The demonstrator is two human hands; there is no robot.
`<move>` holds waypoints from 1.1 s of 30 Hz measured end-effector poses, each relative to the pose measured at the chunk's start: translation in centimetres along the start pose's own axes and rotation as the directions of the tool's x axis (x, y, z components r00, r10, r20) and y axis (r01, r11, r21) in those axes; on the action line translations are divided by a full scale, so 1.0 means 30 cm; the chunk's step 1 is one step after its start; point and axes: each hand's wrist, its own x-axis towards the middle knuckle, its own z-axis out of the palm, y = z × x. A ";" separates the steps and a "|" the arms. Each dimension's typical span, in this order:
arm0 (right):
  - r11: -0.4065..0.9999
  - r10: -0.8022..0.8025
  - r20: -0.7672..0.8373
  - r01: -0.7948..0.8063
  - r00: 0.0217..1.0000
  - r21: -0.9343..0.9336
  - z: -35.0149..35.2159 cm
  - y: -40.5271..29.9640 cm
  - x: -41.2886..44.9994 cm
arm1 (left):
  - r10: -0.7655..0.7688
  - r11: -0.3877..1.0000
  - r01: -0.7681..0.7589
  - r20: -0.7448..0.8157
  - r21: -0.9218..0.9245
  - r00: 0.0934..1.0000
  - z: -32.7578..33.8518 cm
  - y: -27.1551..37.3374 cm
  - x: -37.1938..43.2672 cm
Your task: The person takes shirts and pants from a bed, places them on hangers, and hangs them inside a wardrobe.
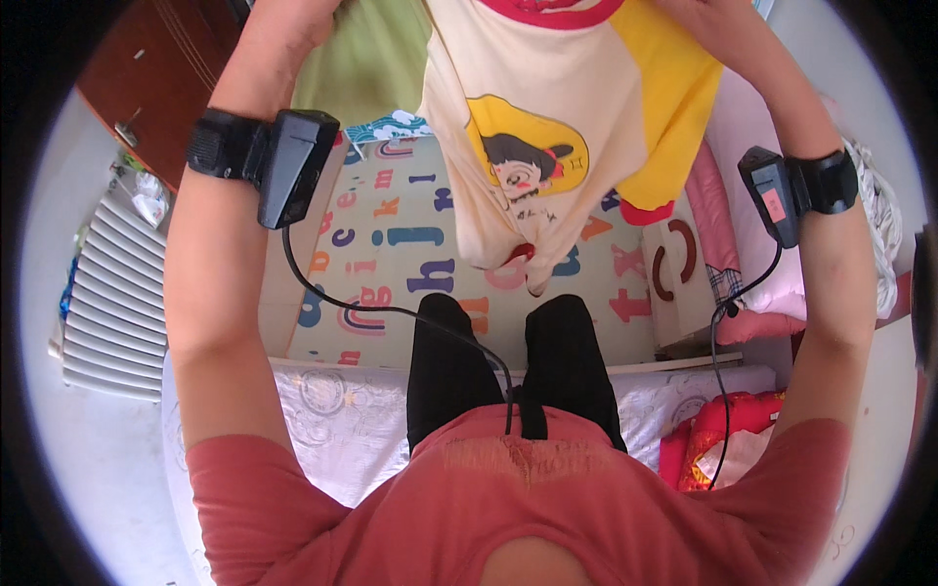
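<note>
A child's raglan shirt (546, 80) hangs in front of me near the top of the view. It has a cream body with a cartoon print, a red collar (549, 13), a green sleeve (363, 62) and a yellow sleeve (674, 95) with a red cuff. The hem is bunched and twisted at the bottom. My left hand (311, 18) grips the green side, and my right hand (696, 18) the yellow side. The upper edge of the picture cuts off most fingers of both hands.
Below the shirt lies an alphabet-patterned play mat (381, 249). Pink bedding (769, 278) is at the right, above a red fabric bundle (733, 432). A white radiator (117, 293) and a brown door (157, 80) are at the left. Cables (366, 306) run from the wrist-worn devices (299, 168).
</note>
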 end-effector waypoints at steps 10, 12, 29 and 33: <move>0.996 -0.084 0.001 0.084 0.996 -0.008 0.021 0.040 0.017 | -0.244 0.968 0.249 0.111 -0.037 0.964 0.013 -0.020 -0.033; 0.993 -0.108 -0.017 0.107 0.994 -0.052 0.014 0.050 0.029 | -0.224 0.969 0.238 0.191 -0.057 0.956 0.008 -0.029 -0.022; 0.987 -0.053 0.068 0.042 0.996 0.152 0.094 -0.036 -0.001 | -0.389 0.920 0.386 0.289 0.069 0.875 0.010 -0.070 -0.052; 0.987 -0.095 -0.001 0.094 0.995 0.131 0.121 0.045 -0.025 | -0.238 0.934 0.106 0.372 0.341 0.897 -0.033 -0.082 -0.070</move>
